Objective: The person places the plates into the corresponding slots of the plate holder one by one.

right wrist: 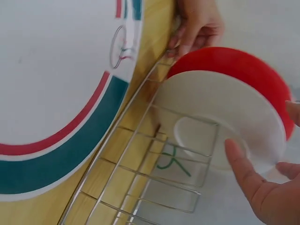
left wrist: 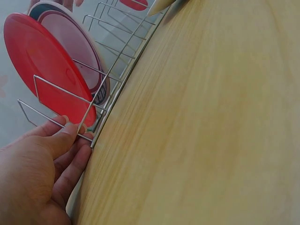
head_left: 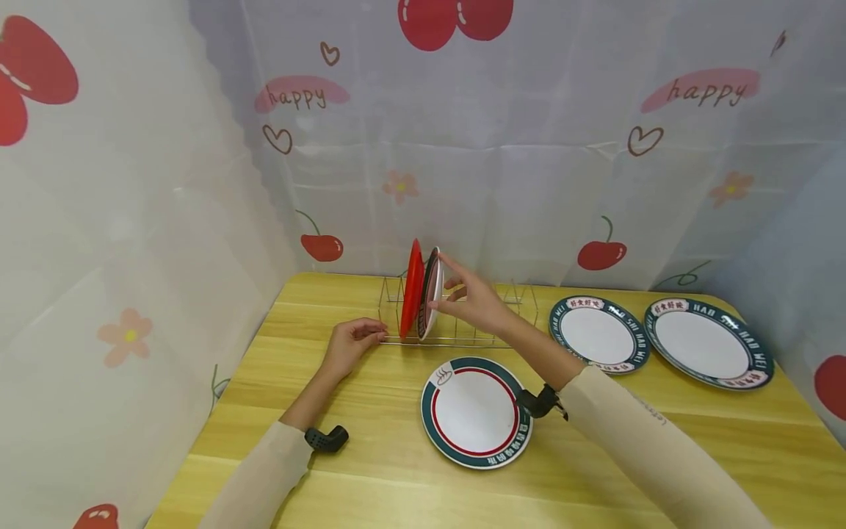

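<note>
At the left end of a wire dish rack [head_left: 463, 340], my left hand [head_left: 353, 344] pinches the end wire between thumb and fingers. Two plates stand upright in the rack near that hand: a red plate [head_left: 412, 290] and, to its right, a white plate with a dark patterned rim [right wrist: 255, 122]. My right hand [head_left: 479, 297] holds the white plate, with its index finger at the top edge and its thumb on the near side. In the left wrist view, the white plate's printed face [left wrist: 70, 42] is partly hidden behind the red plate.
A round plate with a green rim and red ring [head_left: 474, 415] lies flat in front of the rack. To the right lie two more green-rimmed plates, one smaller [head_left: 595, 334] and one larger [head_left: 703, 344]. A printed curtain [head_left: 496, 198] hangs behind the wooden table [head_left: 370, 470].
</note>
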Demonstrator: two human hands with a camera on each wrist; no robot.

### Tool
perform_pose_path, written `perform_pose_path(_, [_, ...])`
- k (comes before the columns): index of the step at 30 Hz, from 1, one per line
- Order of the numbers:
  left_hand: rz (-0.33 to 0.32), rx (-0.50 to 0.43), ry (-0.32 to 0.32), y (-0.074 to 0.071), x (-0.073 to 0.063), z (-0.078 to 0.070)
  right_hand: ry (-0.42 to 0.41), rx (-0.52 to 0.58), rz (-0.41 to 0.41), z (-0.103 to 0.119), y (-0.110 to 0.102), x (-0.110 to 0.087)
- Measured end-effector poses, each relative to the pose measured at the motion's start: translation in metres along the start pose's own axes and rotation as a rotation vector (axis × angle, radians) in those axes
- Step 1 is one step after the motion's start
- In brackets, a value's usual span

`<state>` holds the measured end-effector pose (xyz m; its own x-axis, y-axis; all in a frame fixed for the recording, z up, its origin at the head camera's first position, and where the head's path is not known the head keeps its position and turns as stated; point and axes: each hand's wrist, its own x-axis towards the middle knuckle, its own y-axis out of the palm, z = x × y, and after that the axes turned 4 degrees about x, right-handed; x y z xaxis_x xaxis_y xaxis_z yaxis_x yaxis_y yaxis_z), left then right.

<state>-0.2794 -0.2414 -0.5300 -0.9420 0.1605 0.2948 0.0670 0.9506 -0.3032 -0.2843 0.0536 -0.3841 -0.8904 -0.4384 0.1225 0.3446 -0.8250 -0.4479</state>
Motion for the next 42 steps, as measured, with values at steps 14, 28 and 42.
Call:
perform_pose_path(14, [-0.014, 0.024, 0.033, 0.0, 0.001, 0.003, 0.073, 0.025, -0.05, -0.011, -0.04, -0.098])
perform_pose_path(28, [-0.011, 0.024, -0.002, 0.001, 0.003, 0.005, 0.201, 0.131, 0.04, -0.062, -0.051, -0.136])
perform_pose_path(42, [-0.003, 0.013, 0.037, 0.001, -0.004, -0.021, 0.257, 0.101, 0.176, -0.098, -0.037, -0.125])
